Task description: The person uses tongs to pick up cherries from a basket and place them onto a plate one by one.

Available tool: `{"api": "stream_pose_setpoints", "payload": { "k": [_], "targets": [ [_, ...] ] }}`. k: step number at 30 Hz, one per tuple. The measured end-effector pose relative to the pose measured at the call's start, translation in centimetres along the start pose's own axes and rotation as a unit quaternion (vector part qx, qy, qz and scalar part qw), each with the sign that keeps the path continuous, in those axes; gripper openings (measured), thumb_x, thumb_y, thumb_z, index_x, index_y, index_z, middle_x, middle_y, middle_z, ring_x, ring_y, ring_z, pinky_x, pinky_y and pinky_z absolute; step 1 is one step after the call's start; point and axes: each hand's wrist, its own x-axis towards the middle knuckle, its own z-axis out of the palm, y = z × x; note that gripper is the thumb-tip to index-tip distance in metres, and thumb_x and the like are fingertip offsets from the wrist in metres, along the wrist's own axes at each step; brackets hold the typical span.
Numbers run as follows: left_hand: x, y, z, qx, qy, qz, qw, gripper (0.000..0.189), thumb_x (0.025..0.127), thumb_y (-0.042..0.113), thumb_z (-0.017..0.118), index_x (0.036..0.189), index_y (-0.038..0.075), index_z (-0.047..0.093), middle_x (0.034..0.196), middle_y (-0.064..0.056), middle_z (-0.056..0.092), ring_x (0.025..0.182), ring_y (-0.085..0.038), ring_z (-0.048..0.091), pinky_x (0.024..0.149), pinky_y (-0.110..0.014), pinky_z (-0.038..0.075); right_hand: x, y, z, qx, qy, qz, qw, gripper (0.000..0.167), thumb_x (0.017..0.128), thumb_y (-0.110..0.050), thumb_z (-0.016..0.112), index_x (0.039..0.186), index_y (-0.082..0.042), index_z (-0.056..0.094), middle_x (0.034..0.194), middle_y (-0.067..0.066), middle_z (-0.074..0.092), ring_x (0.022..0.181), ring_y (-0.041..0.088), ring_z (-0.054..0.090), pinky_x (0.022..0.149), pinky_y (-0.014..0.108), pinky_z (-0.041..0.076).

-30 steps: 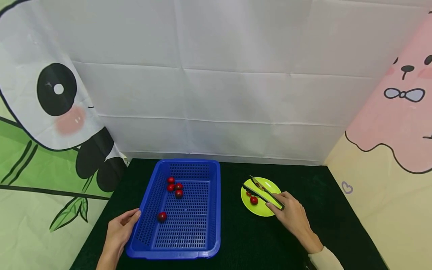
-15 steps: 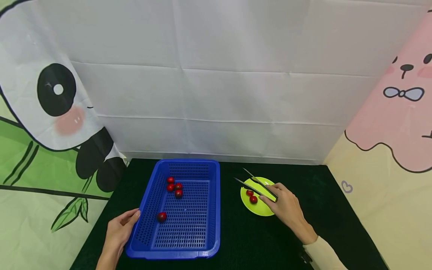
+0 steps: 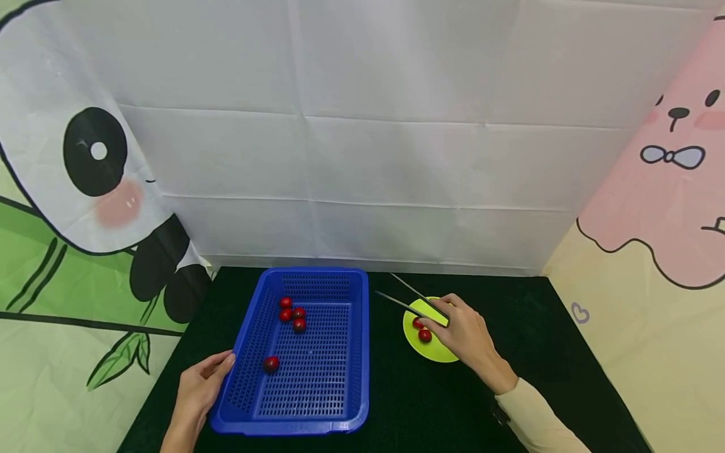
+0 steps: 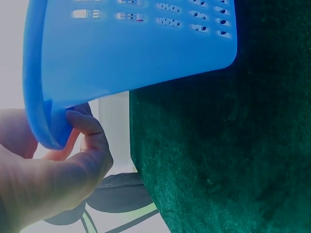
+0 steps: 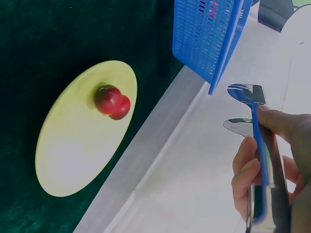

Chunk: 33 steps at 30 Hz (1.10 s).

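My left hand (image 3: pixel 195 390) grips the left rim of a blue plastic basket (image 3: pixel 362 352); in the left wrist view its thumb and fingers (image 4: pixel 90 126) pinch the lip. Several cherry tomatoes (image 3: pixel 299 325) lie in the basket, most grouped toward the back and one nearer the front. My right hand (image 3: pixel 467 333) holds metal tongs (image 3: pixel 410 296) above a yellow-green plate (image 3: pixel 442 352). The tongs' arms are spread, tips pointing left and away, with nothing between them. Two tomatoes (image 5: pixel 108 99) sit together on the plate's left part, below the tongs.
A dark green cloth (image 3: pixel 408 402) covers the table, with a strip of it between basket and plate. A white sheet (image 3: pixel 396 157) hangs behind the table's back edge. Printed cartoon sheets (image 3: pixel 651 207) flank both sides.
My right hand has risen from the plate and moved left with the tongs, whose tips now reach past the plate toward the basket. The left hand, basket and tomatoes stay as they were.
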Motion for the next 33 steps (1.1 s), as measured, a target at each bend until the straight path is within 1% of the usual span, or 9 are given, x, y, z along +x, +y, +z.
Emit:
{"api": "stream_pose_setpoints", "payload": {
  "k": [2,4,7,11,13,18,24,28,33],
  "targets": [
    [0.0,0.0,0.0,-0.001,-0.002,-0.002,1.0000,0.066,0.102,0.048,0.060,0.143,-0.004,0.055,0.128,-0.027,0.065,0.107,-0.031,0.067,0.089,-0.048,0.055,0.3,-0.2,0.1,-0.002,-0.003,-0.006,1.0000,0.042,0.088,-0.025,0.084,0.123,-0.004,0.073,0.108,0.009,0.065,0.075,0.018,0.060,0.064,0.024,0.051],
    [0.0,0.0,0.1,-0.002,-0.004,-0.004,1.0000,0.067,0.102,0.048,0.060,0.144,-0.004,0.054,0.129,-0.027,0.064,0.109,-0.033,0.067,0.091,-0.050,0.054,0.6,-0.5,0.2,-0.002,-0.007,-0.009,0.9999,0.042,0.089,-0.025,0.084,0.124,-0.004,0.073,0.108,0.009,0.065,0.073,0.017,0.060,0.062,0.023,0.051],
    [0.1,0.1,0.0,-0.001,-0.006,-0.006,1.0000,0.066,0.103,0.048,0.060,0.144,-0.004,0.054,0.130,-0.028,0.063,0.110,-0.034,0.066,0.090,-0.049,0.054,1.0,-1.0,0.4,-0.004,-0.014,-0.014,0.9998,0.044,0.088,-0.024,0.085,0.124,-0.004,0.073,0.109,0.010,0.066,0.071,0.015,0.060,0.061,0.021,0.051],
    [0.1,0.2,-0.2,-0.006,-0.010,-0.007,0.9999,0.065,0.103,0.046,0.062,0.143,-0.005,0.055,0.129,-0.027,0.064,0.106,-0.029,0.067,0.086,-0.043,0.057,1.6,-1.7,0.8,-0.002,-0.021,-0.027,0.9994,0.044,0.087,-0.024,0.085,0.123,-0.002,0.073,0.109,0.011,0.067,0.066,0.011,0.057,0.058,0.020,0.049],
    [0.2,0.2,-0.3,-0.011,-0.013,-0.009,0.9998,0.065,0.102,0.045,0.063,0.142,-0.005,0.055,0.128,-0.027,0.065,0.103,-0.025,0.068,0.082,-0.040,0.058,1.8,-2.0,1.0,-0.005,-0.025,-0.035,0.9990,0.043,0.087,-0.025,0.085,0.122,-0.002,0.074,0.109,0.010,0.067,0.063,0.007,0.053,0.055,0.019,0.046],
    [0.4,0.2,-0.5,-0.014,-0.024,-0.014,0.9995,0.065,0.102,0.045,0.064,0.142,-0.006,0.055,0.124,-0.024,0.067,0.101,-0.022,0.069,0.081,-0.040,0.059,2.5,-2.9,1.7,-0.010,-0.038,-0.050,0.9980,0.043,0.086,-0.026,0.086,0.120,-0.002,0.074,0.107,0.010,0.066,0.055,0.001,0.043,0.049,0.019,0.040],
    [0.5,0.3,-0.6,-0.019,-0.023,-0.020,0.9993,0.065,0.101,0.044,0.065,0.142,-0.005,0.056,0.122,-0.021,0.069,0.101,-0.021,0.068,0.079,-0.036,0.057,3.3,-4.1,2.5,-0.025,-0.050,-0.068,0.9961,0.042,0.087,-0.026,0.086,0.118,-0.002,0.075,0.103,0.008,0.066,0.052,0.001,0.039,0.046,0.019,0.038],
    [0.5,0.4,-0.6,-0.022,-0.027,-0.022,0.9992,0.066,0.101,0.045,0.065,0.143,-0.005,0.055,0.122,-0.021,0.069,0.100,-0.020,0.068,0.078,-0.036,0.057,3.7,-4.6,3.0,-0.026,-0.053,-0.086,0.9945,0.041,0.086,-0.026,0.086,0.118,-0.002,0.075,0.103,0.008,0.066,0.053,0.002,0.041,0.046,0.018,0.037],
    [0.6,0.4,-0.6,-0.016,-0.027,-0.024,0.9992,0.068,0.101,0.047,0.064,0.143,-0.005,0.055,0.125,-0.024,0.066,0.102,-0.023,0.068,0.081,-0.039,0.058,4.1,-5.3,3.7,-0.020,-0.063,-0.099,0.9929,0.040,0.087,-0.026,0.085,0.118,-0.002,0.075,0.104,0.008,0.066,0.056,0.003,0.045,0.048,0.017,0.039]
  ]
}}
